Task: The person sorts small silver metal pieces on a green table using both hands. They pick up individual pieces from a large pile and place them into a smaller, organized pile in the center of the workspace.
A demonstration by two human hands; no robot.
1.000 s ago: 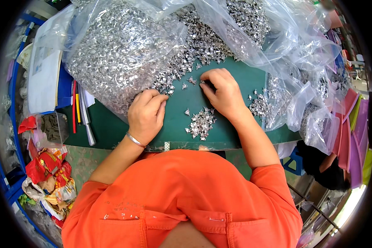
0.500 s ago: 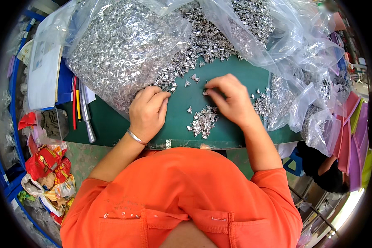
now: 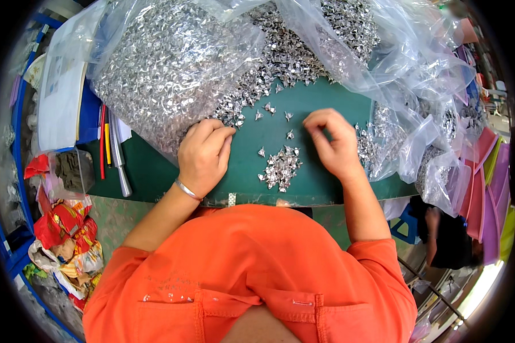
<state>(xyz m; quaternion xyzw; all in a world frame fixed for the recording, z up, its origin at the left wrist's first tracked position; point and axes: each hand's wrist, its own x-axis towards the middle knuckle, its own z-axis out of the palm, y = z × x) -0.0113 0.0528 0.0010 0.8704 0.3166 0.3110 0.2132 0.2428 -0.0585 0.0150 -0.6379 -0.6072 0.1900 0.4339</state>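
My left hand [image 3: 205, 151], with a silver bangle at its wrist, rests at the lower corner of a large clear plastic bag [image 3: 166, 74] full of small shiny metal pieces. Its fingers are curled together, and whatever lies under them is hidden. To the right, my right hand [image 3: 333, 143] hovers over the green tabletop [image 3: 234, 177], thumb and forefinger bent into a ring; no piece shows at their tips. Between the hands sits a small pile of metal pieces [image 3: 281, 168]. Several single pieces lie above it, among them one loose piece [image 3: 290, 135] near my right fingertips.
A big heap of pieces [image 3: 286, 51] spreads at the back under plastic. Right of my right hand are more pieces [image 3: 367, 143] and clear bags [image 3: 420, 123]. Red and yellow pens [image 3: 105, 143], a metal rod [image 3: 120, 163] and a clear box [image 3: 73, 171] are at left.
My right hand has moved right, away from the loose pieces, leaving two visible on the tabletop where its fingertips were. My left hand has barely moved.
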